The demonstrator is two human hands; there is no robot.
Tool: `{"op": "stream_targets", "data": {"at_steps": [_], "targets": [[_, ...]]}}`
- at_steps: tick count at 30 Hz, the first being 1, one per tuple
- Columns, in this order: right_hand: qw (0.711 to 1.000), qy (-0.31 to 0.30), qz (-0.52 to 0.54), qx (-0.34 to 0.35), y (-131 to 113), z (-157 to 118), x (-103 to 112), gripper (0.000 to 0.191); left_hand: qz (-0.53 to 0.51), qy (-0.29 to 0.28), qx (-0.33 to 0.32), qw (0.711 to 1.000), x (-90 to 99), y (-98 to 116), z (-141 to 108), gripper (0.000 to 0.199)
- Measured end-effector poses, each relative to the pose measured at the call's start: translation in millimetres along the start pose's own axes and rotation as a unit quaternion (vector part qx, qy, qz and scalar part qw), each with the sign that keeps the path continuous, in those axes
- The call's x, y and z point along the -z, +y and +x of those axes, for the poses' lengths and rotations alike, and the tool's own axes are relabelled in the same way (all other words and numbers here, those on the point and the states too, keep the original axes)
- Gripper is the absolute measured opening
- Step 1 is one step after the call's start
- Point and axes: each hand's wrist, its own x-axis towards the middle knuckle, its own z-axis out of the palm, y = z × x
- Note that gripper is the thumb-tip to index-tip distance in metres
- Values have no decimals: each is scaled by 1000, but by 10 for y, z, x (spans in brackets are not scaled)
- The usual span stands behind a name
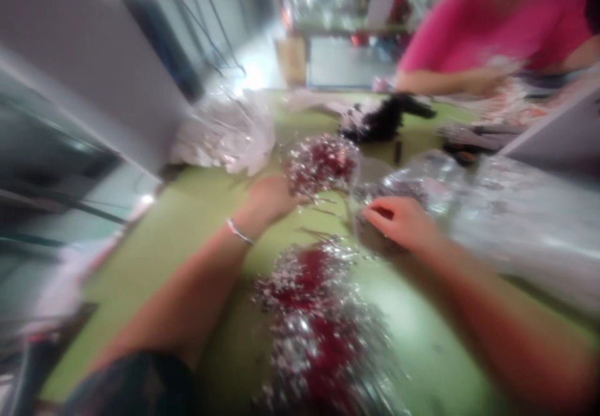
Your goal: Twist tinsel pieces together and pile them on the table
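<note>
My left hand (273, 201), with a bracelet at the wrist, is closed at the near left edge of a red and silver glittery bunch (321, 165). What its fingers hold is hidden. My right hand (398, 219) is in a pinch over a clear plastic bag (415, 185) with small shiny pieces; anything between its fingertips is too small to make out. Nearer to me, a larger pile of red and silver glittery strands (319, 322) lies on the green table (187, 228). The picture is blurred.
Crumpled clear plastic (229, 132) lies at the back left. A black fuzzy item (389, 118) is behind the bunch. More plastic sheeting (534, 216) covers the right side. Across the table, a person in a pink top (487, 32) has a hand over pale strips.
</note>
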Motion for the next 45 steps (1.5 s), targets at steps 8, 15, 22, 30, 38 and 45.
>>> {"op": "stream_targets", "data": {"at_steps": [8,15,22,30,38,45], "targets": [[987,-68,-148,13,102,57,-7,21,-12,-4,-90,996,123,287,-19,23],[982,-75,-174,-21,-45,-9,-110,18,1,-110,-182,977,-264,448,-139,16],[984,-37,-172,-17,-33,-16,-237,17,26,-93,-194,976,-157,496,-162,16],[997,47,-26,-61,-55,6,-88,14,-112,-19,-44,993,341,639,-186,16],[998,22,61,-14,-71,17,-224,12,-302,-142,-117,935,-186,641,-229,24],[988,58,112,-89,-109,72,-187,11,-271,-74,-21,959,-334,561,-149,23]]}}
